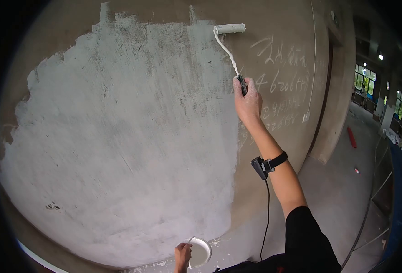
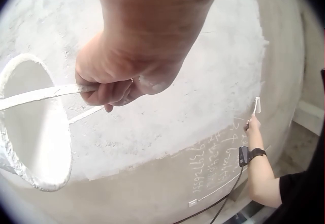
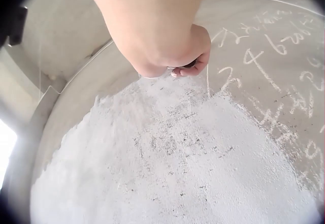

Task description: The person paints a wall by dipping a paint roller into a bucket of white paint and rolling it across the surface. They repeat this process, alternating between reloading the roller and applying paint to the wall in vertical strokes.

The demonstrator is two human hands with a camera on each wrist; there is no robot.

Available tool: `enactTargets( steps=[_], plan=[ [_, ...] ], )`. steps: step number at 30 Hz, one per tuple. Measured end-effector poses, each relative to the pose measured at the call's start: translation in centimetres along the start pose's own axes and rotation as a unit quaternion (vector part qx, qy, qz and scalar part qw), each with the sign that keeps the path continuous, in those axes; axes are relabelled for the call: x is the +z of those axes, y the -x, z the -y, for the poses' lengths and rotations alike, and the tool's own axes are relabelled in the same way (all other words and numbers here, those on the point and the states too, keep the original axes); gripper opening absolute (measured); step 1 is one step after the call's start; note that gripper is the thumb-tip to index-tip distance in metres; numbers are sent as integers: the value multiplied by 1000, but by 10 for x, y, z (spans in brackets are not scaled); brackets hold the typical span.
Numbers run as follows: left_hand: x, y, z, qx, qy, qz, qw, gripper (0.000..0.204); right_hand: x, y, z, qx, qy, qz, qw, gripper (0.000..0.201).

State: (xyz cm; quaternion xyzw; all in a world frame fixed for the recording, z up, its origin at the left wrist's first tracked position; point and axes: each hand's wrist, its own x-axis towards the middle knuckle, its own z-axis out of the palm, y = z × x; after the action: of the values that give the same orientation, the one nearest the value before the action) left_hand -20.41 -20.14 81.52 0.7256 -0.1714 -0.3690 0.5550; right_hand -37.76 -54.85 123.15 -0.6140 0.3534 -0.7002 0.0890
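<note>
"Two hands; start at the left. What's on the wall (image 1: 292, 20)?"

"White paint (image 1: 119, 113), streaky, darker patches showing through near the top. Next, the left hand (image 1: 182, 255), fingers curled tight round the handle (image 2: 40, 96) of the bucket (image 2: 33, 127). The head view cuts off the rest of that arm."

"What's in the bucket?"

"Hard to say. The left wrist view bleaches its inside; the head view shows a pale surface."

"And the roller (image 1: 232, 28)?"

"By the paint's top right corner, against the wall or just off it; I can't tell which. The right hand (image 1: 247, 100) is closed round its grip (image 1: 242, 86), hiding part. The right wrist view loses the roller behind the hand."

"Further right?"

"White writing (image 1: 278, 84), partly covered by the arm, some too faint to read. Then a red thing (image 1: 352, 138) on the floor (image 1: 337, 182), hard to identify."
</note>
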Motion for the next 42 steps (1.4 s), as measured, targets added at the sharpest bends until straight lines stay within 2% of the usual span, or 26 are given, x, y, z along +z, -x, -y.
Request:
enactTargets(
  steps=[2, 4, 6, 9, 15, 27, 34, 39, 42],
  plan=[
    [-4, -9, 14, 11, -7, -3, 1000, 18, 4, -6, 1, -16, -15, -13, 1000, 39],
    [-5, -9, 9, 21, -16, -6, 1000, 21, 11, -10, -5, -29, -30, -26, 999, 35],
    [-3, -5, 5, 4, 21, -10, 1000, 16, 15, -14, -15, -37, -9, 15, 999, 32],
    [-9, -14, 16, -8, 33, 0, 999, 16, 14, -7, -21, -27, -12, 35, 999, 30],
    [-6, -13, 15, -4, -2, -11, 1000, 17, 10, 11, -39, -43, -33, 34, 998, 28],
    [1, -15, 13, -13, 19, -1, 1000, 16, 0, 99, -100, 7, 2, 73, 997, 24],
    [10, -12, 9, -7, -3, -6, 1000, 16, -14, 155, -131, -1, 0, 79, 997, 22],
    [13, -11, 11, -10, -10, -6, 1000, 16, -25, 189, -147, 44, 9, 118, 992, 21],
    [15, -6, 8, -17, -9, -11, 1000, 16, -29, 206, -158, 48, 8, 107, 993, 25]
  ],
)
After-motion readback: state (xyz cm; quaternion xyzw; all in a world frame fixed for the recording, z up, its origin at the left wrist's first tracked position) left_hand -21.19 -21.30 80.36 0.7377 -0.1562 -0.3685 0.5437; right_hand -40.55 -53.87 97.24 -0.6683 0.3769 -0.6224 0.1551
